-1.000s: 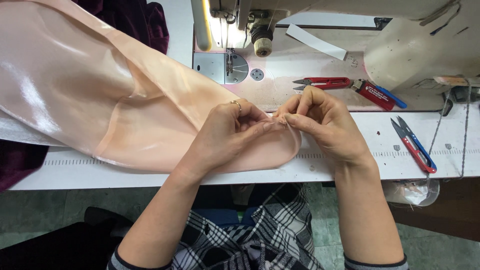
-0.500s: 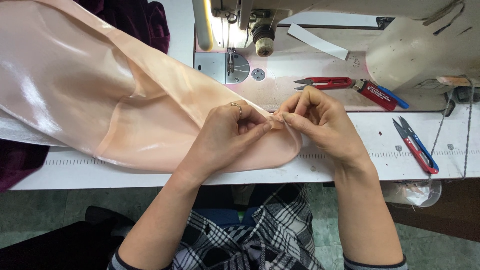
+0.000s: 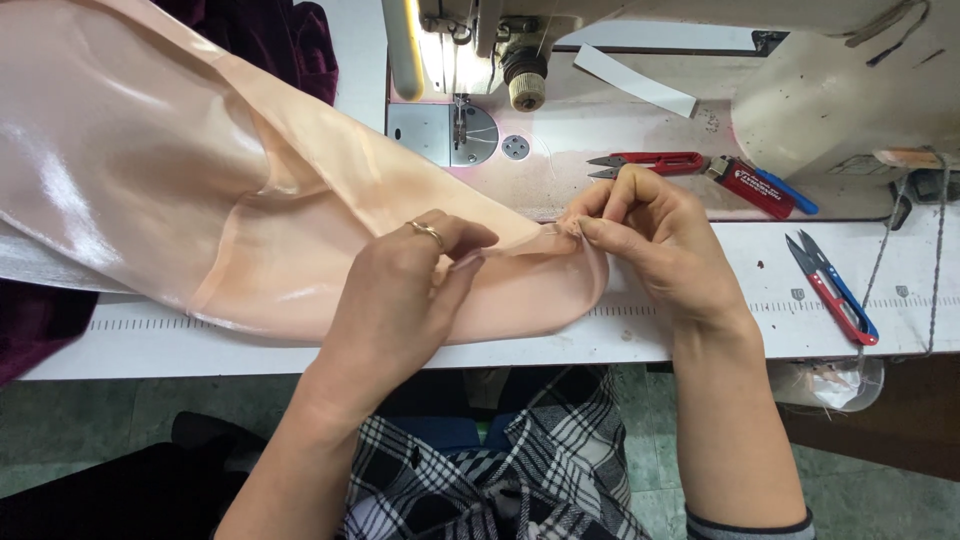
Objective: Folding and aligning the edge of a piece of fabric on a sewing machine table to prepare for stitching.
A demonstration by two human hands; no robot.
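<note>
A shiny peach cloth (image 3: 250,200) is spread over the left half of the white surface (image 3: 700,340), and its rounded end is laid near the front edge. The right hand (image 3: 660,240) is closed on the cloth's edge, which is pinched tight between thumb and finger. The left hand (image 3: 410,290) is laid on the cloth just beside it, with the fingers curled onto the fold. A sewing machine (image 3: 620,70) is set along the back edge. Red snips (image 3: 832,290) are seen near the right edge, well apart from the hands.
</note>
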